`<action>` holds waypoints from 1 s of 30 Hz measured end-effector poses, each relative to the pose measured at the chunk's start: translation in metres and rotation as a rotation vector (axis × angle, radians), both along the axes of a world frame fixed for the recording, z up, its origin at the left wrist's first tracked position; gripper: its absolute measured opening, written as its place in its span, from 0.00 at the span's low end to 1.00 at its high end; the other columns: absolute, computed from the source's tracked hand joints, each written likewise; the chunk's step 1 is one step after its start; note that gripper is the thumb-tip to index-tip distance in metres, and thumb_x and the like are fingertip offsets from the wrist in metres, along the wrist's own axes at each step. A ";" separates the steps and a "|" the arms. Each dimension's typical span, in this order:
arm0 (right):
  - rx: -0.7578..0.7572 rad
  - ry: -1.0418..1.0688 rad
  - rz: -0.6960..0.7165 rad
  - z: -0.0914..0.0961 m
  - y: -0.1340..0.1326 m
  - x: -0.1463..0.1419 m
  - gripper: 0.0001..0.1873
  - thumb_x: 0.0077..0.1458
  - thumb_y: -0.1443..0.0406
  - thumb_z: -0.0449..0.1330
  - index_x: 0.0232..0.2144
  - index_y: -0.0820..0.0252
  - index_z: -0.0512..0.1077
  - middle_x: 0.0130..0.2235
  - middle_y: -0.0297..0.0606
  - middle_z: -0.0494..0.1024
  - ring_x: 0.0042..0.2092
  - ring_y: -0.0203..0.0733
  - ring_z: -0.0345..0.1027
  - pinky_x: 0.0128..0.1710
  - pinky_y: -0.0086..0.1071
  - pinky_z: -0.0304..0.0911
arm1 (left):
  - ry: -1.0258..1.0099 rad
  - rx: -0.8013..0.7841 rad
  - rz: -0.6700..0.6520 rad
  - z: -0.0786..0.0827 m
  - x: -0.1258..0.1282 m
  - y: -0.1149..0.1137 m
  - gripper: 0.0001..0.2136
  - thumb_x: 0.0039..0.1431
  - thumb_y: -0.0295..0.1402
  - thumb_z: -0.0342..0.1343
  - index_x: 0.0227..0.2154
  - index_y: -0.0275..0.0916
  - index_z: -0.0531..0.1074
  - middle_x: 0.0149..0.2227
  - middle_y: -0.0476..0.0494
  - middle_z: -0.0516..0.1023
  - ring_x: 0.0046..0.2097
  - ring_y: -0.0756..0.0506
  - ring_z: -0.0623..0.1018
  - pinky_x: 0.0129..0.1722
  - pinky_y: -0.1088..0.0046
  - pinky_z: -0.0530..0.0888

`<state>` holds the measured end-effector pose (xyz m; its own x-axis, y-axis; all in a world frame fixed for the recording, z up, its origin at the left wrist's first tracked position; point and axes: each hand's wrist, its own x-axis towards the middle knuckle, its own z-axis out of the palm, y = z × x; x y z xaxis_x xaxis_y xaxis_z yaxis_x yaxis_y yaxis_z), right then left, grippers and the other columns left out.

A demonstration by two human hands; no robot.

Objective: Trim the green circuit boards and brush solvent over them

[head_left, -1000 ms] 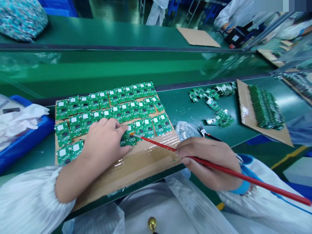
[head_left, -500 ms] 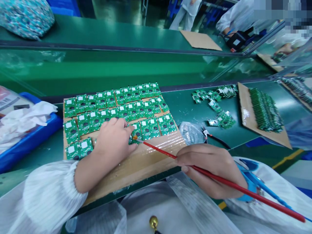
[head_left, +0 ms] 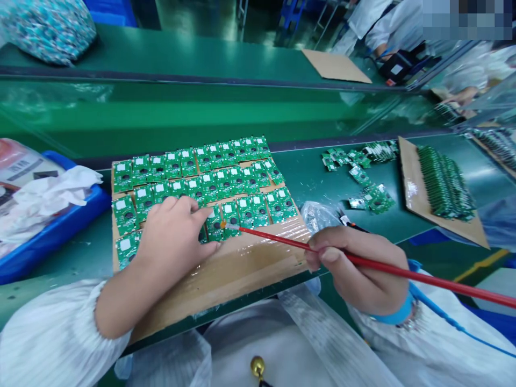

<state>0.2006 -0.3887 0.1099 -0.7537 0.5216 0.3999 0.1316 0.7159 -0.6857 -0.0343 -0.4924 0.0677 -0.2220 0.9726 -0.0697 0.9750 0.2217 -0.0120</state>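
- I have the right hand (head_left: 363,274) closed on a slim red brush (head_left: 278,238), gripping it between thumb and fingers, the handle running out past the wrist to the right.
- The bristle tip (head_left: 223,224) is at a circuit board (head_left: 212,231) in the nearest row — whether it touches, I cannot tell.
- My left hand (head_left: 173,231) lies over that row, index finger and thumb bent toward the same board; I cannot tell if they pinch it.
- The other boards (head_left: 234,177) lie in rows on a cardboard sheet (head_left: 242,274) near the bench edge.
- Right of the sheet I see a crumpled clear bag (head_left: 320,215) and, farther off, loose boards (head_left: 379,199) — then a tight-packed stack (head_left: 445,185) on more cardboard (head_left: 415,193).
- At left, a blue bin (head_left: 91,215) holds white crumpled material (head_left: 64,185).
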 end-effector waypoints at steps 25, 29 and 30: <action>0.143 -0.154 0.119 0.008 -0.020 -0.017 0.08 0.53 0.73 0.52 0.28 0.57 0.66 0.22 0.32 0.73 0.22 0.32 0.67 0.23 0.26 0.63 | -0.046 0.045 0.004 -0.011 0.001 -0.010 0.20 0.48 0.43 0.57 0.44 0.40 0.77 0.43 0.36 0.74 0.44 0.34 0.71 0.40 0.59 0.65; 0.124 -0.079 0.052 0.010 -0.020 -0.013 0.08 0.53 0.74 0.52 0.27 0.58 0.66 0.21 0.32 0.73 0.22 0.32 0.68 0.23 0.25 0.64 | -0.060 0.027 0.004 -0.009 0.000 -0.011 0.20 0.49 0.43 0.57 0.44 0.40 0.76 0.44 0.35 0.74 0.44 0.34 0.71 0.40 0.59 0.65; 0.110 -0.057 0.030 0.010 -0.020 -0.013 0.09 0.53 0.74 0.52 0.27 0.58 0.66 0.21 0.32 0.72 0.22 0.32 0.67 0.22 0.24 0.64 | -0.063 0.032 0.006 -0.007 -0.001 -0.012 0.21 0.48 0.44 0.57 0.44 0.40 0.76 0.44 0.36 0.74 0.44 0.35 0.71 0.40 0.59 0.65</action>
